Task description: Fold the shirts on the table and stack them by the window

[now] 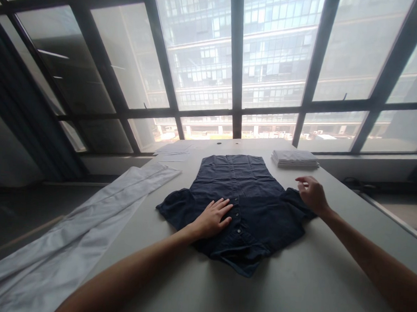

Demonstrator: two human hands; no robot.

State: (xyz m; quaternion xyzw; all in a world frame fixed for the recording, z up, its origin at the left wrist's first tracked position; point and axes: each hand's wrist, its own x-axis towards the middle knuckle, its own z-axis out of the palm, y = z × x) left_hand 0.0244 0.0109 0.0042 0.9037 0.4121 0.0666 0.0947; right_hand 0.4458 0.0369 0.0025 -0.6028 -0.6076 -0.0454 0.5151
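I'm likely smoothing this navy button-front shirt point(261, 218): left hand point(212, 218) spread, right hand point(312, 194) half-curled, both seemingly empty. Its three-o'clock sleeve point(295, 202) probably needs straightening.

Hazy glare from the windows point(204, 52); dim, soft-shadowed foreground, stretched edges

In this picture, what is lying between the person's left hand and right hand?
Part of the dark blue button-front shirt, including its buttons and one short sleeve, shows there in the head view.

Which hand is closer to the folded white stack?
Right: the right hand is just this side of the white stack, apart from it; the left hand lies farther off, on the dark shirt.
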